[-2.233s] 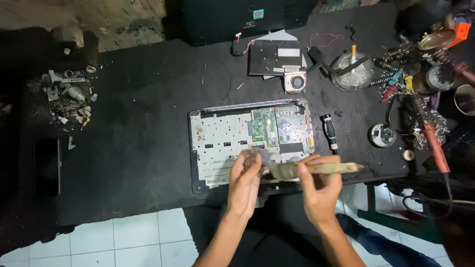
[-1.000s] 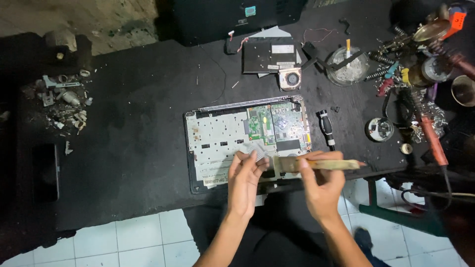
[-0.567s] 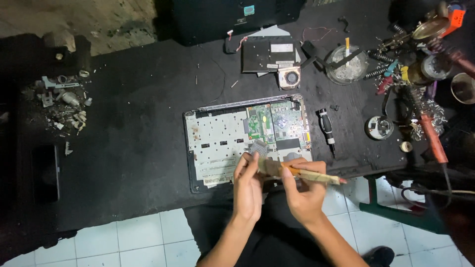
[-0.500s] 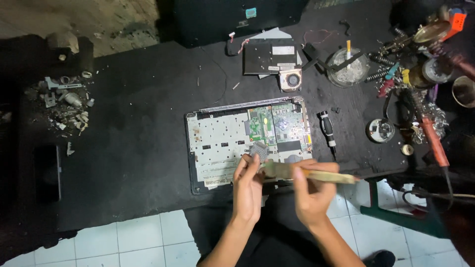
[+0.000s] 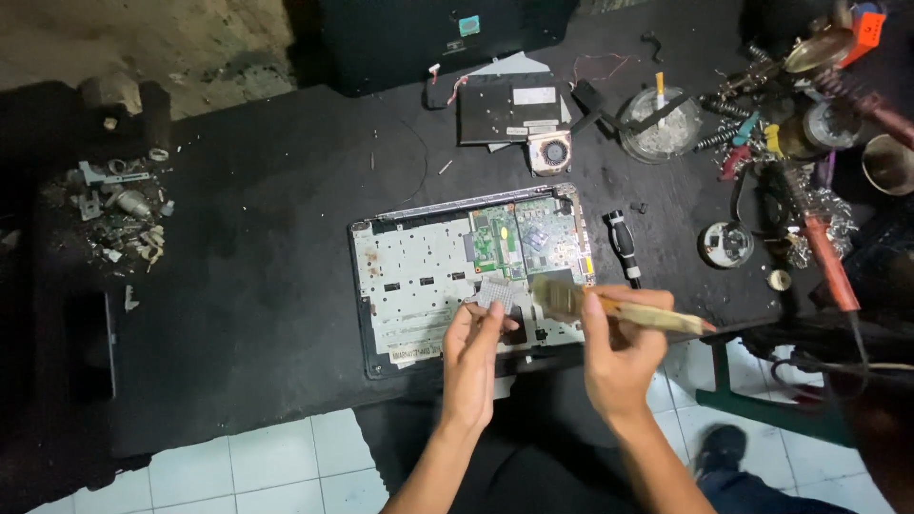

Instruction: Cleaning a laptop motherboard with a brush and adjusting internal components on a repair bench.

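An opened laptop base (image 5: 419, 276) lies on the black workbench, its green circuit board (image 5: 533, 238) exposed at the right. My left hand (image 5: 473, 357) pinches a small grey perforated square part (image 5: 495, 293) above the base's front edge. My right hand (image 5: 619, 357) grips a wooden-handled paintbrush (image 5: 619, 309); its bristles sit just right of the grey part, close to it.
A black screwdriver (image 5: 624, 249) lies right of the laptop. Behind it are a removed panel with a fan (image 5: 550, 152) and a glass ashtray (image 5: 659, 124). Tools and a soldering iron (image 5: 828, 257) crowd the right side. Scrap metal bits (image 5: 119, 205) sit far left.
Both hands stay at the laptop's front edge. The brush has shifted back and forth beside the grey part, its handle tilting slightly. The camera view has drifted a little.
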